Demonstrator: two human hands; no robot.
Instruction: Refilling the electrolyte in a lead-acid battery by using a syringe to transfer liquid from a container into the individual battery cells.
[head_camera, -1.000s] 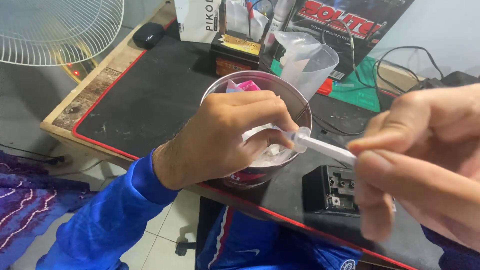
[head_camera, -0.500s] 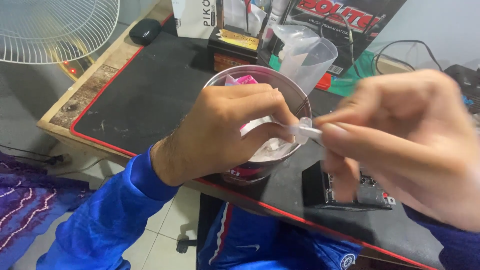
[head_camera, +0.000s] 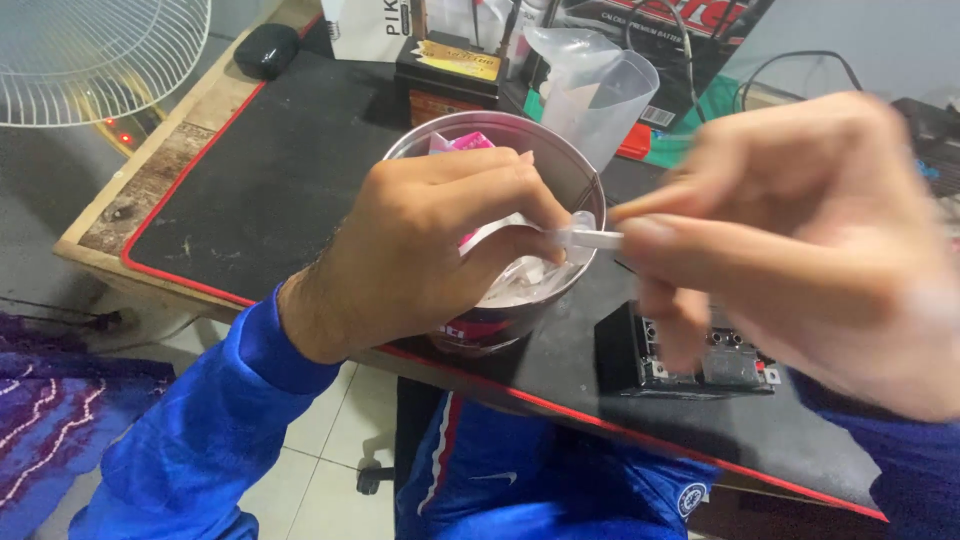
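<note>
White fan (head_camera: 90, 50) is sitting far left, off the desk edge. Black desk mat (head_camera: 260, 170) with red trim is covering the wooden top. Left hand (head_camera: 420, 250) is curling over a round metal tin (head_camera: 500, 300) near the front edge, fingers closed around a small clear plastic piece (head_camera: 583, 222) just above the tin's rim. A thin white tube (head_camera: 600, 239) is touching that piece. Right hand (head_camera: 800, 240), blurred, is pinching the tube's other end between thumb and fingertips, closed on it. Clear plastic jug (head_camera: 600, 90) is standing behind the tin. Small black battery (head_camera: 690, 355) is lying under the right hand.
</note>
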